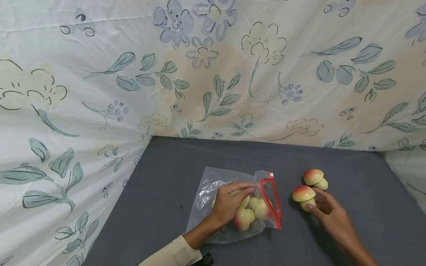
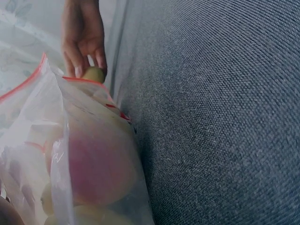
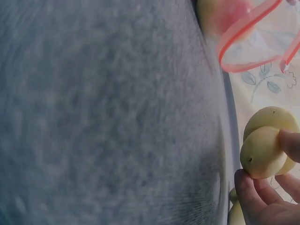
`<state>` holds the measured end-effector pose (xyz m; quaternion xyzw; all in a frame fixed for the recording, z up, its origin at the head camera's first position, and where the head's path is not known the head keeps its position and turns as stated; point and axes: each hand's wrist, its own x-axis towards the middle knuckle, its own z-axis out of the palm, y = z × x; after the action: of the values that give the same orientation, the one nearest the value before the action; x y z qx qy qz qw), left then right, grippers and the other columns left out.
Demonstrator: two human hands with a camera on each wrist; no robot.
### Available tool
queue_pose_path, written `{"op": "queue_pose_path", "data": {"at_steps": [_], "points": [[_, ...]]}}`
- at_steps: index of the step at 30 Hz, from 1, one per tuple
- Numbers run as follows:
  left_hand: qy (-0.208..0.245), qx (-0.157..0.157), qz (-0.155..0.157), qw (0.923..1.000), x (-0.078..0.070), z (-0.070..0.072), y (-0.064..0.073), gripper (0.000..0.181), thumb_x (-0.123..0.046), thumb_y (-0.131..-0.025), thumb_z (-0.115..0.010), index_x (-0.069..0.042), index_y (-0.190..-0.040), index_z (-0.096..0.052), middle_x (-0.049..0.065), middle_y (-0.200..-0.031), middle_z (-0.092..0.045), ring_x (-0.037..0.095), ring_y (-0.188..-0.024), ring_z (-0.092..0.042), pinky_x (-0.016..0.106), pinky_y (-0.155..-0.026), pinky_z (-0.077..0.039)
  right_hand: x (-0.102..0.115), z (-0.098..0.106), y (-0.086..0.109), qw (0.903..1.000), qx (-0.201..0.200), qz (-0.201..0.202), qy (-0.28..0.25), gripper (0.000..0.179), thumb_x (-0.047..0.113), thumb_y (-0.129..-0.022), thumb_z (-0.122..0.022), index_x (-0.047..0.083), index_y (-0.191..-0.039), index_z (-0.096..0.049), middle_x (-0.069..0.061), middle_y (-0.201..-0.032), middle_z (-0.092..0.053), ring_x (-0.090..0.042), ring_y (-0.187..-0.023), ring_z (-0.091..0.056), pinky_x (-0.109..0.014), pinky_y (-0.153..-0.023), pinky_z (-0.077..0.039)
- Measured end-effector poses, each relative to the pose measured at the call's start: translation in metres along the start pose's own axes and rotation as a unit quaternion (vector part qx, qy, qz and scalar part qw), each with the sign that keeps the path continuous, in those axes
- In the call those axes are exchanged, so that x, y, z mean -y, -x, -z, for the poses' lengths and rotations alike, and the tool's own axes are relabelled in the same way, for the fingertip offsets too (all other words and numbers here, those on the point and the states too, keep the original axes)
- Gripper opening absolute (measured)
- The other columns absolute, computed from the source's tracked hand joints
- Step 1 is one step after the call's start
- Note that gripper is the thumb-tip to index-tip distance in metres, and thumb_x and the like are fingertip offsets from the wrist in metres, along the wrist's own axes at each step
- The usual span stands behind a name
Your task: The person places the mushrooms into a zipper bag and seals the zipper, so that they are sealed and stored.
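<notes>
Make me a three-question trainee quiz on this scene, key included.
1. How many mushrooms are outside the bag? A: one. B: two. C: five.
2. True or false: the bag's red rim is on the side nearer the right hand.
3. What is each hand doing?

Key:
1. B: the right hand holds one, and another sits beside it on the grey cloth.
2. True: the red rim faces the right hand.
3. The left hand pinches the bag near its mouth; the right hand holds a mushroom.
</notes>
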<state>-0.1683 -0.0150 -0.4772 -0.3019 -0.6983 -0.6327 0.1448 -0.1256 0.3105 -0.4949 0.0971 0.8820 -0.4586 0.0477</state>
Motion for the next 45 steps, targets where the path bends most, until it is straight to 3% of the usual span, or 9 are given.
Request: {"op": "queue_pose_path", "data": {"at_steps": [6, 11, 15, 18, 22, 35, 42, 45], "points": [[0.006, 0.003, 0.019, 0.9998, 0.000, 0.000, 0.000, 0.016, -0.013, -0.099, -0.076, -0.004, -0.110, -0.082, 0.006, -0.107, -0.082, 0.014, -0.104, -0.076, 0.032, -0.090, -0.062, 0.008, -0.002, 0.007, 1.0000, 0.002, 0.004, -0.008, 0.086, 0.051, -0.102, -0.069, 0.011, -0.167, -0.029, -0.035, -0.153, -0.047, -0.054, -0.135, -0.053, -0.052, -0.094, -0.056], [0.007, 0.003, 0.033, 0.9994, -0.001, 0.000, 0.000, 0.016, -0.015, -0.099, -0.076, -0.005, -0.110, -0.083, 0.006, -0.108, -0.082, 0.012, -0.104, -0.075, 0.033, -0.091, -0.062, 0.013, -0.005, 0.013, 0.9998, 0.000, 0.011, -0.016, 0.083, 0.050, -0.101, -0.070, 0.014, -0.166, -0.033, -0.031, -0.153, -0.050, -0.049, -0.135, -0.054, -0.035, -0.089, -0.056], [0.004, 0.004, 0.033, 0.9994, -0.001, 0.000, 0.000, 0.016, -0.015, -0.099, -0.076, -0.006, -0.110, -0.083, 0.005, -0.108, -0.082, 0.012, -0.104, -0.075, 0.033, -0.091, -0.062, 0.016, -0.007, 0.016, 0.9997, 0.007, 0.009, -0.019, 0.085, 0.052, -0.100, -0.070, 0.015, -0.167, -0.031, -0.028, -0.153, -0.051, -0.045, -0.134, -0.055, -0.034, -0.090, -0.056], [0.004, 0.005, 0.035, 0.9994, -0.002, 0.001, 0.000, 0.016, -0.015, -0.099, -0.076, -0.006, -0.110, -0.083, 0.005, -0.108, -0.082, 0.011, -0.104, -0.075, 0.032, -0.090, -0.062, 0.018, -0.008, 0.018, 0.9997, 0.010, 0.010, -0.018, 0.085, 0.050, -0.100, -0.071, 0.016, -0.167, -0.031, -0.028, -0.154, -0.051, -0.013, -0.122, -0.062, -0.028, -0.090, -0.054], [0.006, 0.006, 0.035, 0.9994, -0.002, 0.001, 0.000, 0.015, -0.014, -0.099, -0.076, -0.006, -0.110, -0.083, 0.006, -0.107, -0.082, 0.011, -0.103, -0.075, 0.032, -0.090, -0.062, 0.022, -0.011, 0.021, 0.9995, 0.002, 0.025, -0.019, 0.081, 0.047, -0.101, -0.072, 0.016, -0.165, -0.035, -0.024, -0.151, -0.055, 0.019, -0.103, -0.048, -0.014, -0.082, -0.051], [0.001, 0.005, 0.027, 0.9996, -0.001, 0.002, 0.001, 0.015, -0.014, -0.099, -0.076, -0.005, -0.109, -0.083, 0.006, -0.107, -0.082, 0.012, -0.103, -0.075, 0.032, -0.089, -0.062, 0.033, -0.023, 0.031, 0.9973, -0.007, 0.061, -0.039, 0.072, 0.035, -0.102, -0.074, 0.017, -0.163, -0.040, -0.017, -0.145, -0.060, 0.013, -0.107, -0.055, -0.018, -0.084, -0.054], [0.000, 0.002, 0.022, 0.9997, -0.001, 0.001, 0.001, 0.015, -0.012, -0.098, -0.076, -0.004, -0.109, -0.083, 0.007, -0.106, -0.082, 0.012, -0.103, -0.075, 0.032, -0.089, -0.062, 0.037, -0.028, 0.033, 0.9937, -0.015, 0.095, -0.057, 0.067, 0.027, -0.101, -0.076, 0.018, -0.160, -0.045, 0.005, -0.131, -0.064, 0.008, -0.109, -0.059, -0.018, -0.085, -0.056], [0.001, 0.003, 0.029, 0.9996, 0.000, 0.001, 0.001, 0.015, -0.013, -0.098, -0.076, -0.004, -0.109, -0.083, 0.007, -0.106, -0.082, 0.012, -0.103, -0.075, 0.033, -0.090, -0.062, 0.038, -0.031, 0.034, 0.9919, -0.013, 0.107, -0.067, 0.067, 0.024, -0.100, -0.077, 0.018, -0.159, -0.047, 0.009, -0.130, -0.065, 0.007, -0.110, -0.060, -0.018, -0.085, -0.056]]}}
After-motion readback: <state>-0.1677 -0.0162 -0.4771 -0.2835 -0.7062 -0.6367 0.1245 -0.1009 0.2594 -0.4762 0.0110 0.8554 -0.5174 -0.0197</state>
